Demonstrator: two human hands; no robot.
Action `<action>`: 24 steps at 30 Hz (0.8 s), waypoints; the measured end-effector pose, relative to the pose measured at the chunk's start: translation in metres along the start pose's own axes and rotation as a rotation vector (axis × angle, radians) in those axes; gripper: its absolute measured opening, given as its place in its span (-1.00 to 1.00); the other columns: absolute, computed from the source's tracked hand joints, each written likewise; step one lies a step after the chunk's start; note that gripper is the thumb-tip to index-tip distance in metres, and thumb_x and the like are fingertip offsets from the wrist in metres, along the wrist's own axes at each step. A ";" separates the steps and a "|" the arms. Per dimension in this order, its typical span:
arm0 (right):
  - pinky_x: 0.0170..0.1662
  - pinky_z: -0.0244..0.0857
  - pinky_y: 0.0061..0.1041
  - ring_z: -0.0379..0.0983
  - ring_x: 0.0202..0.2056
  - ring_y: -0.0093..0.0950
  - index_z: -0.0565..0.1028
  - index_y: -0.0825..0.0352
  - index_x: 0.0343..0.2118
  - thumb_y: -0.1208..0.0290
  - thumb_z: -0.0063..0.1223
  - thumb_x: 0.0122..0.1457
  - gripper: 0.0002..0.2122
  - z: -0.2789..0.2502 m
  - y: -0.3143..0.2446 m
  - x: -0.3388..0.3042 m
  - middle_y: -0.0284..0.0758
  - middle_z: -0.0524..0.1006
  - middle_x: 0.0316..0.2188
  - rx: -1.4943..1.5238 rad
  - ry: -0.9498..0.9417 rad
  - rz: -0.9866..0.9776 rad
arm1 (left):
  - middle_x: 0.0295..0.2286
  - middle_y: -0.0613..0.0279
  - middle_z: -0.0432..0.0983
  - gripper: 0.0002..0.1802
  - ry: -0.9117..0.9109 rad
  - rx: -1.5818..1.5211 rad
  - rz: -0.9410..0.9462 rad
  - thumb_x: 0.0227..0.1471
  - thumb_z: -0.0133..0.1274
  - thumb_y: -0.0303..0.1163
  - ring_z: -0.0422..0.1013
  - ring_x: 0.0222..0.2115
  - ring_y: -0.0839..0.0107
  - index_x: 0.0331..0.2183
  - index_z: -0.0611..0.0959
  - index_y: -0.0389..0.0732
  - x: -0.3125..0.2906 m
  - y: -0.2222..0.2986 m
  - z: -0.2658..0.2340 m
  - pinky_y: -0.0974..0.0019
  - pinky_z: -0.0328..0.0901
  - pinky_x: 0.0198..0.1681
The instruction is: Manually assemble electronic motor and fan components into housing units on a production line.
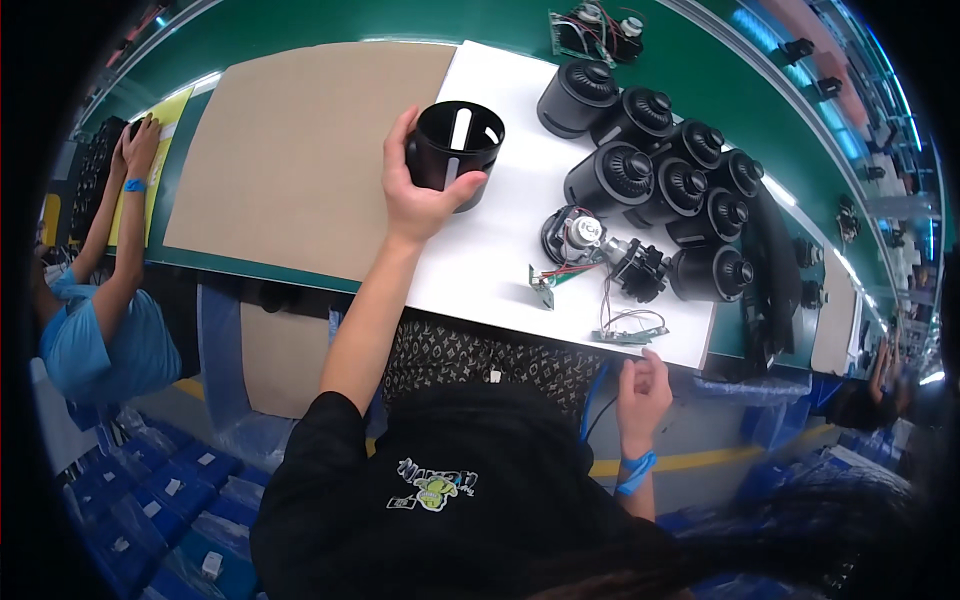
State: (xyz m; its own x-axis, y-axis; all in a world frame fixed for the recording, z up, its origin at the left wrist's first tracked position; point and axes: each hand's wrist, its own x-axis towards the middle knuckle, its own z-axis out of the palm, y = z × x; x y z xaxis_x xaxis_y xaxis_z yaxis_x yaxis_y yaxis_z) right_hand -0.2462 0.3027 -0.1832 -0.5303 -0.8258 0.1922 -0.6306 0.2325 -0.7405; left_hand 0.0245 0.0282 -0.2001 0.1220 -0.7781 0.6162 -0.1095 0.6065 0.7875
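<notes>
My left hand (414,200) is wrapped round a hollow black cylindrical housing (430,172), its open end facing up, above the border of brown board and white sheet. At the front edge of the white sheet, my right hand (645,398) has loosely bent fingers, thumb apart, and nothing visible in them. Just beyond its fingertips lies a green circuit board (632,336) with thin wires. Farther in, a motor assembly (580,236) and a black mechanical part (640,270) lie close together. Beside them a small green board (541,287) stands on edge, wired to the assembly.
Several black cylindrical units with ribbed knobs (610,175) crowd the sheet's right side. Brown board (310,150) covers the table at left. More wired parts (597,33) lie at the back. A co-worker in blue (110,335) works at far left. Blue bins (150,490) stand behind me.
</notes>
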 end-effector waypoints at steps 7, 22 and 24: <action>-0.57 0.21 -0.64 0.31 -0.69 -0.69 0.48 0.43 -0.44 0.48 0.17 0.13 -0.86 -0.007 0.007 0.024 -0.37 0.47 -0.72 -0.016 -0.138 0.172 | -0.03 0.06 0.35 0.07 -0.010 -0.081 -0.043 -0.35 0.49 -0.15 0.36 -0.03 0.25 0.13 0.27 -0.29 -0.002 0.003 0.000 0.25 0.33 0.03; -0.48 0.29 -0.48 0.44 -0.60 -0.48 0.49 0.39 -0.43 0.12 0.29 0.02 -0.64 0.000 -0.020 0.059 -0.32 0.51 -0.67 -0.322 -0.396 0.337 | -0.11 0.10 0.42 0.06 -0.092 -0.032 0.026 -0.45 0.52 -0.11 0.41 -0.10 0.26 0.07 0.36 -0.27 0.000 0.003 0.003 0.27 0.33 -0.02; -0.51 0.23 -0.58 0.36 -0.62 -0.61 0.48 0.43 -0.40 0.26 0.34 -0.01 -0.67 0.002 -0.003 0.064 -0.38 0.48 -0.68 -0.146 -0.390 0.372 | 0.00 0.09 0.36 0.14 -0.185 0.012 0.023 -0.45 0.53 -0.10 0.36 -0.01 0.27 0.13 0.30 -0.30 0.000 -0.002 -0.004 0.24 0.26 0.09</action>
State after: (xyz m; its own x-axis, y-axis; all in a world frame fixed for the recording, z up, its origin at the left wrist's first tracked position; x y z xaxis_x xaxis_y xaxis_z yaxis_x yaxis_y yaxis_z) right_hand -0.2774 0.2478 -0.1704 -0.5009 -0.7967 -0.3382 -0.5274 0.5908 -0.6105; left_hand 0.0284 0.0277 -0.2016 -0.0639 -0.7816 0.6205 -0.1222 0.6232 0.7724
